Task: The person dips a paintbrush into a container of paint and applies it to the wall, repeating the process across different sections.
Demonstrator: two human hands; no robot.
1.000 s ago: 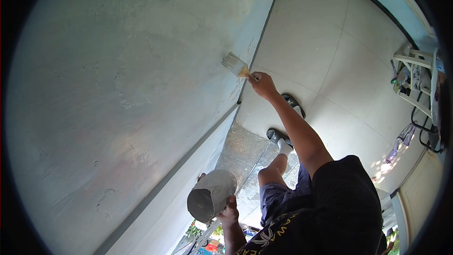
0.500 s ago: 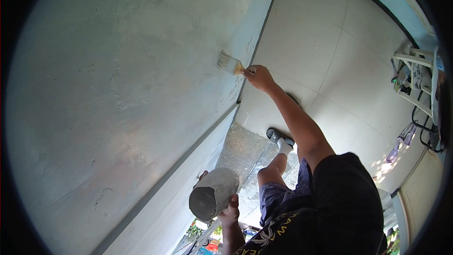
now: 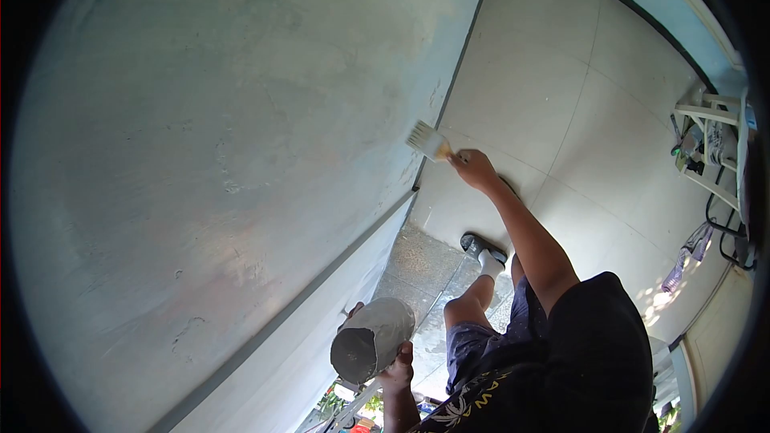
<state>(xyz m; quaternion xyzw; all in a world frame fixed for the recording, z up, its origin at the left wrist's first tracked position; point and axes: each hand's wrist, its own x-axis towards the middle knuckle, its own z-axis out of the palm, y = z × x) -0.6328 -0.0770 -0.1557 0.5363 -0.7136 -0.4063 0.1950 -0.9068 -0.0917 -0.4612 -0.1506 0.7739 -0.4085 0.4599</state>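
Observation:
My right hand (image 3: 475, 168) is closed round the handle of a wide paintbrush (image 3: 427, 141) with pale, whitish bristles. The brush overlaps the edge of the grey-blue wall (image 3: 265, 112) in this view, close to where the wall meets the floor. Lower down, my left hand (image 3: 396, 368) wraps round a grey, paint-smeared container (image 3: 393, 327), fingers showing on its far side and thumb on the near side. Its round mouth looks dark grey inside. Patches, cracks and rough spots mark the wall.
A grey ledge (image 3: 297, 302) runs diagonally along the wall. Pale tiles cover the floor (image 3: 521, 72). My foot in a dark slipper (image 3: 475, 243) stands near the wall. At the right are a white rack (image 3: 710, 116) with shoes and a hanging purple cloth (image 3: 688, 256).
My right hand has drawn the brush down and to the right, from over the wall surface to its edge. The left hand still holds the container; the whole view has shifted slightly.

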